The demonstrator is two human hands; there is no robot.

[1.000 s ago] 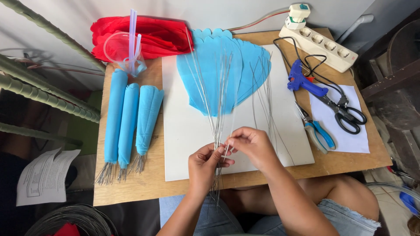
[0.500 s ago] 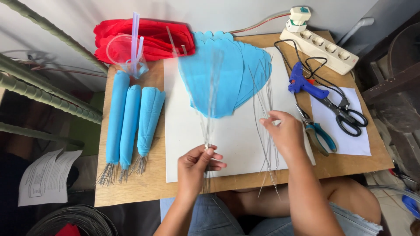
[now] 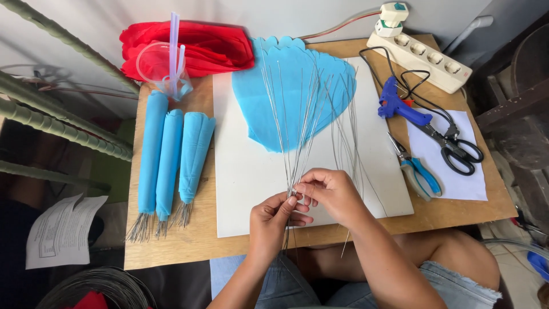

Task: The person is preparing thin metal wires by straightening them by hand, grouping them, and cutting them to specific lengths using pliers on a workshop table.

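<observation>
Both hands, left (image 3: 274, 220) and right (image 3: 330, 191), pinch a fanned bundle of thin silver wires (image 3: 300, 123) (over the white board (image 3: 246, 183) on the wooden tabletop (image 3: 171, 249)).

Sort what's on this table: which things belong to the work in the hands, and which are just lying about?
In hand:
left hand and right hand, both pinching the bundle of thin wires
loose wires beside them
blue paper petals under the wires
white board

Lying about:
three blue rolled bundles
red paper
plastic cup
glue gun
scissors
pliers
power strip

Bare forearms, no sleeves, frayed denim shorts (image 3: 457, 289)
</observation>
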